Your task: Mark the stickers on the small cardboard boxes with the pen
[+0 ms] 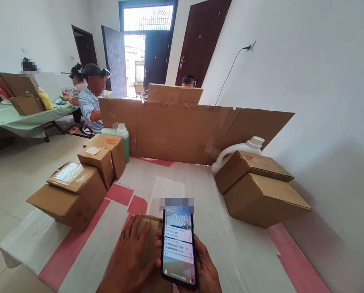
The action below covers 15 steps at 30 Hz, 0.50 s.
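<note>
My right hand (207, 266) is wrapped round a smartphone (178, 248), its thumb along the right edge and fingertips showing at the left edge. The lit screen faces me and reads 10:49, with several notifications below; its top is blurred out. Just left of the phone, my left hand (130, 252) rests flat with its fingers stretched out on a brown cardboard box (153, 266). The phone and both hands hide much of that box.
Cardboard boxes (78, 181) and a green jug (125, 140) stand at the left of the cloth-covered table (200, 183). More boxes (261, 195) and a white jug (240, 150) are at right. A cardboard panel (176, 130) stands across the back. People (92, 97) sit beyond.
</note>
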Available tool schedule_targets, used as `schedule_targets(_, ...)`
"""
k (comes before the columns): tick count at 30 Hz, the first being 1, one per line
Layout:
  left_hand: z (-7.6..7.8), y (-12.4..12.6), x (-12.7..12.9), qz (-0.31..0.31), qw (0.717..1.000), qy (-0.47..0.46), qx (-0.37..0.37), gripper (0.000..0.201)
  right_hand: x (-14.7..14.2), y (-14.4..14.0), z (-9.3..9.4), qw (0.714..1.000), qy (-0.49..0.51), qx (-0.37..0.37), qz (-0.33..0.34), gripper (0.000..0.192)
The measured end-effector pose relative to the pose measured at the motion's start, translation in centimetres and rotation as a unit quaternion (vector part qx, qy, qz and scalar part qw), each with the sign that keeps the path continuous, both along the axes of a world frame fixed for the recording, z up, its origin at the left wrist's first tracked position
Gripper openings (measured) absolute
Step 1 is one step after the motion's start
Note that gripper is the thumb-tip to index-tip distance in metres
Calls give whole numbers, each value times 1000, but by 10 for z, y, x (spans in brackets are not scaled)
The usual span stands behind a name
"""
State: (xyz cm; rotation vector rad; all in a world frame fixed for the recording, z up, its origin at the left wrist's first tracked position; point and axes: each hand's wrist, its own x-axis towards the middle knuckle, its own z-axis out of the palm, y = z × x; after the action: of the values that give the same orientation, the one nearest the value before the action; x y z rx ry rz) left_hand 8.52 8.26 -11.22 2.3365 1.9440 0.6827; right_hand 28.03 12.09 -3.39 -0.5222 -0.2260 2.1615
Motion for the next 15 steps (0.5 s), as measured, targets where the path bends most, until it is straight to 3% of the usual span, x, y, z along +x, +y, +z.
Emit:
schedule_targets(3,3,0,0,1,1000,-11,-12,88,-3,-3,9,1000,18,3,14,41)
schedule_targets(8,1,2,-2,-4,1000,-4,-10,83,-2,-3,6,999,24,9,21,43)
schedule_targets(15,20,-1,1,-4,1000,-13,-10,78,9,-2,5,999,19,45,0,53)
